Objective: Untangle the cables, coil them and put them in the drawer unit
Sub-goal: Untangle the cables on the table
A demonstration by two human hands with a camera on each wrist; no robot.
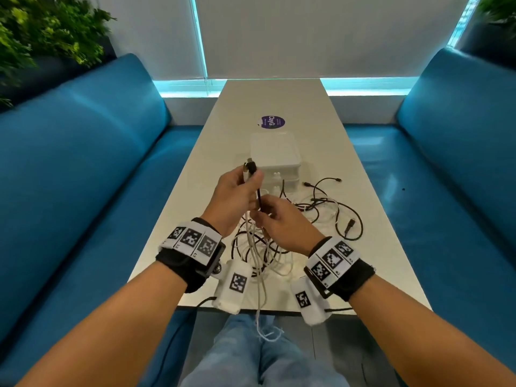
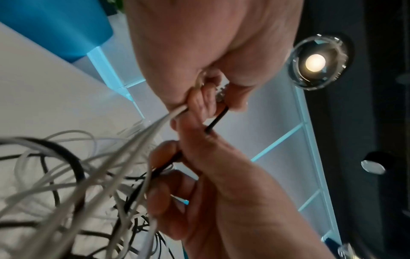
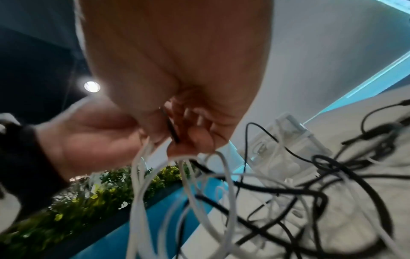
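Note:
My left hand (image 1: 249, 178) is raised above the table and grips the plug ends of a black cable (image 1: 259, 197) and white cables (image 1: 255, 247). Just below it, my right hand (image 1: 262, 213) pinches the same black cable. In the left wrist view the left hand (image 2: 208, 99) curls around white strands (image 2: 175, 113) and the black cable (image 2: 218, 118). The right wrist view has the right hand (image 3: 190, 126) closed on the black cable (image 3: 170, 128). A tangle of black and white cables (image 1: 321, 210) lies on the table. The white drawer unit (image 1: 276, 153) stands behind it, drawers closed.
The long white table (image 1: 363, 247) runs away from me between two blue sofas (image 1: 83, 177). A purple round sticker (image 1: 273, 122) lies beyond the drawer unit. White cable ends hang over the near table edge onto my lap (image 1: 265, 331). Plants (image 1: 47, 32) stand at the far left.

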